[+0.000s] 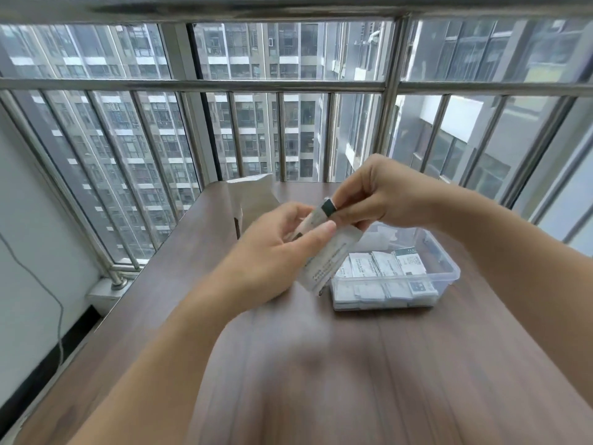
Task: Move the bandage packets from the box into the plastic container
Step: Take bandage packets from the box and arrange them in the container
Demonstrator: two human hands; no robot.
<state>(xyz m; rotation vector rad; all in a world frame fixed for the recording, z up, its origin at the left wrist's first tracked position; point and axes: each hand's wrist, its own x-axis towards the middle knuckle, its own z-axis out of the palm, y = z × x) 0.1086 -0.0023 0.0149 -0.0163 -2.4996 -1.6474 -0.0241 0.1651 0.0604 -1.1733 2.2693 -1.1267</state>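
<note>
Two bare hands over a brown wood-grain table [417, 364]. Left hand [276, 248] grips a small stack of white paper bandage packets [324, 261], exact no. unclear, thumb pressed on top. Right hand [378, 194] pinches the stack's top end w/ fingertips. One clear rectangular plastic container [446, 268] just right of the hands, approx 8 packets inside. One white cardboard box [253, 200] behind left hand.

I could not make out a single word or number anywhere. The box [324, 261] in my left hand [276, 252] carried lines of small print, but they were too blurred to read. The packets [385, 274] in the plastic container [449, 268] showed printed text and a square code pattern on one, all of it too small for me to decipher.
</note>
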